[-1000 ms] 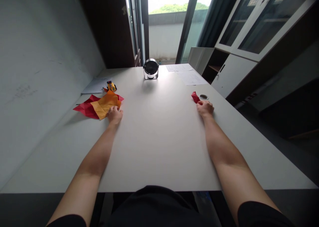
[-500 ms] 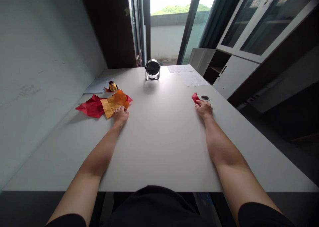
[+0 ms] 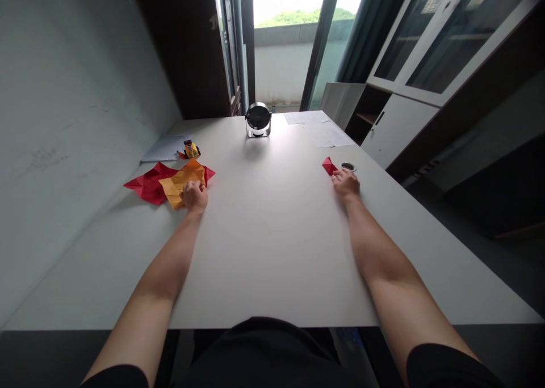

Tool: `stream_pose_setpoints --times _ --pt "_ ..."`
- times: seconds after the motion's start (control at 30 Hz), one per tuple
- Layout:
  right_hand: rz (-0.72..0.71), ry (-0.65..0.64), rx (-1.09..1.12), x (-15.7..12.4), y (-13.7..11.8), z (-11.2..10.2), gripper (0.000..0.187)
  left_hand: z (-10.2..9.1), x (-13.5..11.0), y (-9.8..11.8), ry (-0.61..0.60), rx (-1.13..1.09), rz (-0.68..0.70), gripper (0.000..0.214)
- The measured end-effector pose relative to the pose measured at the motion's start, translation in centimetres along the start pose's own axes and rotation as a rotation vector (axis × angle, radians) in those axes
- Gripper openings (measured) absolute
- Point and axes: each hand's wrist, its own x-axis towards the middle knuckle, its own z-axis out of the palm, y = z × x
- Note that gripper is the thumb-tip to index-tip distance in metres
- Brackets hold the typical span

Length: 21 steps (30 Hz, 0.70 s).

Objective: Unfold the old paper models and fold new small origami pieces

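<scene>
Orange paper [image 3: 172,189] pinched by left hand [image 3: 195,196], folded red paper [image 3: 329,165] by right hand [image 3: 346,184], arms [image 3: 383,263] outstretched

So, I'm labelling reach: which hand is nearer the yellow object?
Left: the left hand, at the orange paper, is just this side of the yellow object; the right hand is far to its right.

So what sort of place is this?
Probably an office or study: sheets of paper lie on a white table, a glass-fronted cabinet stands at the right, and a tall window at the far end looks outdoors.
</scene>
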Motion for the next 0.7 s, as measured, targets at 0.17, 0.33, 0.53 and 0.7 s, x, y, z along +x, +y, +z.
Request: stream_pose_setpoints --times 0.17,0.33,0.53,0.7 --pt "-0.029 0.119 0.001 -0.7 -2.3 -0.7 0.034 -1.7 -0.6 1.8 0.1 -0.167 0.227 0.024" --pt "-0.257 0.094 0.103 -2.8 -7.5 -1.2 0.028 -2.0 -4.5 6.1 -0.173 -0.268 0.621 0.025" --pt "-0.643 -0.154 0.424 -8.3 -15.8 -1.6 0.026 -1.3 -8.3 9.3 -0.524 -0.346 0.947 0.022" --pt "-0.76 -0.27 0.462 -12.2 -20.0 -1.7 0.026 -1.3 -9.2 9.7 -0.559 -0.374 0.985 0.027"
